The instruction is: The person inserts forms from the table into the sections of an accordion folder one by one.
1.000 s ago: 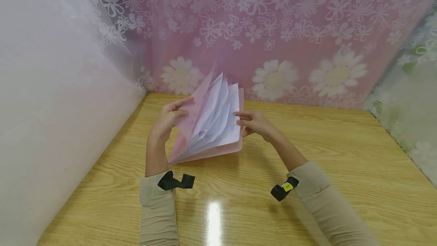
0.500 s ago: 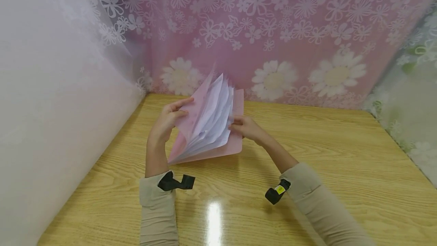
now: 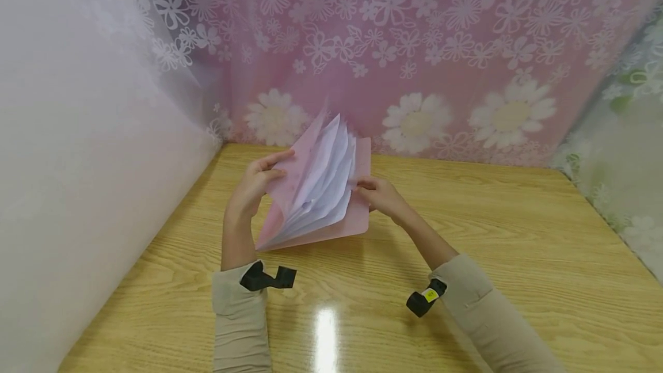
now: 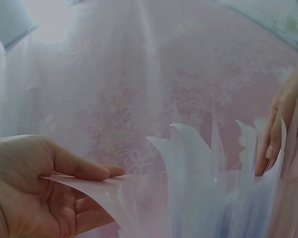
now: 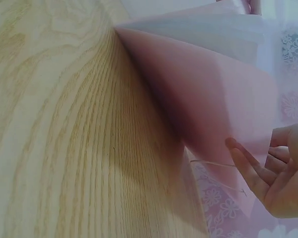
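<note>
A pink folder [image 3: 358,212] stands fanned apart above the table, with several clear sleeves [image 3: 331,183] of white paper between its covers. My left hand [image 3: 251,189] pinches the edge of the left cover, thumb on one face and fingers on the other, as the left wrist view shows on the pink cover [image 4: 144,203]. At the opposite side my right hand [image 3: 384,195] grips the right cover's edge. Some of its fingers reach in among the sleeves, and others lie on the cover's outside [image 5: 203,94] in the right wrist view.
The wood-grain table [image 3: 507,235] runs under both arms. A pink flowered curtain [image 3: 440,45] hangs close behind the folder, and a white sheet [image 3: 103,102] borders the left side. Each sleeve cuff carries a black camera mount [image 3: 269,277].
My right hand has moved inward from the folder's right edge, and the rightmost sleeve has shifted left, showing more of the right cover's inside. The left hand stays put on the left cover.
</note>
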Available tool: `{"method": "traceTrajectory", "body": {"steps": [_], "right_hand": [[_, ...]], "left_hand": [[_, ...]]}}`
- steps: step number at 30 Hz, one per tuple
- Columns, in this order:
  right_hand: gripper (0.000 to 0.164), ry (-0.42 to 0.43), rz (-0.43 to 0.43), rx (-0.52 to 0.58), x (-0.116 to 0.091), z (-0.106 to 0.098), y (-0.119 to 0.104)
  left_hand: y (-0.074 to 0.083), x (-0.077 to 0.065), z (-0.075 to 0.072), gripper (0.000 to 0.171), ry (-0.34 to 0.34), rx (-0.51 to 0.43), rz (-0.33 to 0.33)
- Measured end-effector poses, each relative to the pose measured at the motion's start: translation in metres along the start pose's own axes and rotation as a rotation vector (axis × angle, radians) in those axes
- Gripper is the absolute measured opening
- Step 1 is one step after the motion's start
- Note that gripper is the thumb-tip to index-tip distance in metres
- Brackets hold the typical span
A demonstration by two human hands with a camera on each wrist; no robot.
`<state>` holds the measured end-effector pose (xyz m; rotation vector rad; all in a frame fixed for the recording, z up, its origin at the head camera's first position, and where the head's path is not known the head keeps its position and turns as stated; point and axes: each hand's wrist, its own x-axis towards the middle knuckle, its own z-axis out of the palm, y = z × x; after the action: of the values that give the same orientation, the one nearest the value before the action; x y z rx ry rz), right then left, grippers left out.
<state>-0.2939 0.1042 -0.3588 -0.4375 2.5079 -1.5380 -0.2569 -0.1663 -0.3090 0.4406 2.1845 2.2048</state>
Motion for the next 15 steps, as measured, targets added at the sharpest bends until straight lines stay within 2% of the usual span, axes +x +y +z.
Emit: {"method": "traceTrajectory", "body": {"steps": [5, 9, 11, 15], "right_hand": [[0.033, 0.116, -0.017, 0.136, -0.014, -0.007, 0.0], [0.041, 0.198, -0.016, 0.25, -0.028, -0.005, 0.002], [0.05, 0.192, 0.014, 0.306, -0.035, -0.001, 0.004], [0.056, 0.056, 0.067, 0.411, -0.046, 0.011, 0.01]], "left_hand": [[0.0, 0.001, 0.001, 0.044, 0.002, 0.007, -0.008], [0.0, 0.0, 0.002, 0.044, -0.001, 0.01, -0.014], [0.0, 0.001, 0.002, 0.044, -0.001, 0.012, -0.016], [0.0, 0.001, 0.003, 0.044, -0.001, 0.011, -0.024]]}}
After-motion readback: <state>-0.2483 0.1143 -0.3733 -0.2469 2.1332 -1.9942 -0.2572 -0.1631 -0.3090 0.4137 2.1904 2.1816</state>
